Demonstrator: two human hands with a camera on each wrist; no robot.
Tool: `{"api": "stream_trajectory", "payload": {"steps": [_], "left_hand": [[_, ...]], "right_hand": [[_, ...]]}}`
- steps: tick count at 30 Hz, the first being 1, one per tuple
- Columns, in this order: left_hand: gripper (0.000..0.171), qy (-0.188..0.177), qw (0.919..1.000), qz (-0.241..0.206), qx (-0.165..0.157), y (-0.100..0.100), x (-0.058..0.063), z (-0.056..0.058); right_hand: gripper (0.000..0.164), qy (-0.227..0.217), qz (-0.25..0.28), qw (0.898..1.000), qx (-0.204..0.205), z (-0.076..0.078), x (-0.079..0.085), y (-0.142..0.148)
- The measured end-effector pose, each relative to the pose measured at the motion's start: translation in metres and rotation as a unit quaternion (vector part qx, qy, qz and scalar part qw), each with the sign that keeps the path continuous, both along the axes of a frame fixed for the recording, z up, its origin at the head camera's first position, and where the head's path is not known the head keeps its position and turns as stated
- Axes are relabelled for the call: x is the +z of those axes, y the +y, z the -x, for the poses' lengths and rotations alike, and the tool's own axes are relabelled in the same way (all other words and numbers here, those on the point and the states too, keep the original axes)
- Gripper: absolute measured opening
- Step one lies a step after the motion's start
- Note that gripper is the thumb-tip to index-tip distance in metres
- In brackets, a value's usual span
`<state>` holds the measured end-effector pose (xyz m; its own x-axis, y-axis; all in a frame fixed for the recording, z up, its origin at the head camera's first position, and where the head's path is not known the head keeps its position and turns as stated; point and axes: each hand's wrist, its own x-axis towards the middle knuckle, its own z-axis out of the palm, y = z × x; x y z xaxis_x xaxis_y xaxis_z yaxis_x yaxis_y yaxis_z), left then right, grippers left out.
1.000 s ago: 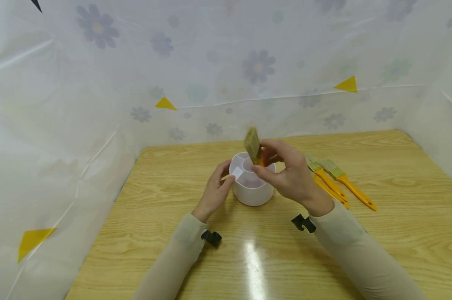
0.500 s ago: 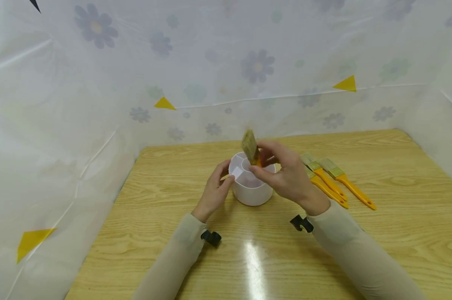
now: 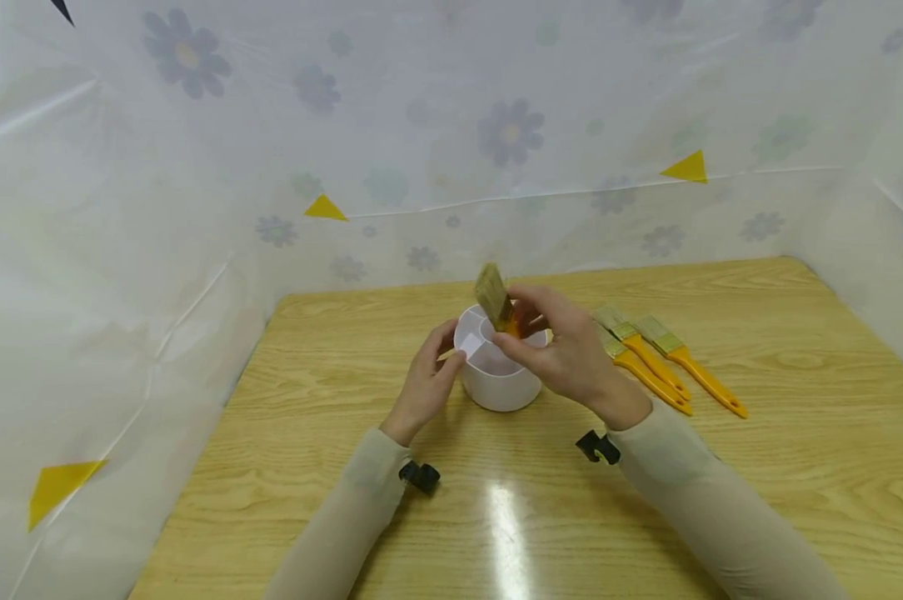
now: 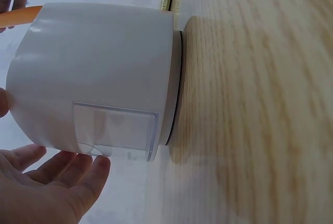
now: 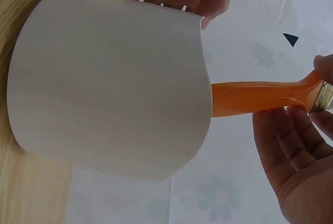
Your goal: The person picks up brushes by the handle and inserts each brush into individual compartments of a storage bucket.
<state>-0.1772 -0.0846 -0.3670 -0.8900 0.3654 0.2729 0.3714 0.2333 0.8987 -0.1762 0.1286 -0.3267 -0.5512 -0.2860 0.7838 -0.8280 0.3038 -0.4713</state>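
Note:
In the head view a white round organizer [image 3: 501,388] with an open, divided top stands on the wooden table. My left hand [image 3: 431,375] holds its left side, thumb at the rim; the left wrist view shows the fingertips [image 4: 96,174] against the wall beside a clear window [image 4: 117,130]. With its bristles up, a flat paintbrush [image 3: 492,293] is pinched near the ferrule by my right hand [image 3: 564,346]. The right wrist view shows its orange handle [image 5: 255,98] reaching down past the organizer's rim, the handle's lower end hidden inside. Which compartment it enters I cannot tell.
Several more paintbrushes with orange handles [image 3: 710,379] lie on the table [image 3: 331,517] to the right of the organizer, near my right forearm. Flower-patterned plastic sheeting [image 3: 421,150] stands behind and at the sides, marked with yellow triangles [image 3: 687,168].
My right hand and its paintbrush have moved slightly left and down over the organizer. My left hand keeps its hold, and the organizer stays in place.

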Motion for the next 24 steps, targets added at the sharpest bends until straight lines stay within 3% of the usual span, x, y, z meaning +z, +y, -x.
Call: {"api": "stream_trajectory", "payload": {"steps": [24], "left_hand": [[0.046,0.003,1.0,-0.004,-0.002,0.0004,0.0009,-0.0005]], "right_hand": [[0.046,-0.03,-0.034,0.999,-0.022,0.0036,-0.0097,0.001]]}}
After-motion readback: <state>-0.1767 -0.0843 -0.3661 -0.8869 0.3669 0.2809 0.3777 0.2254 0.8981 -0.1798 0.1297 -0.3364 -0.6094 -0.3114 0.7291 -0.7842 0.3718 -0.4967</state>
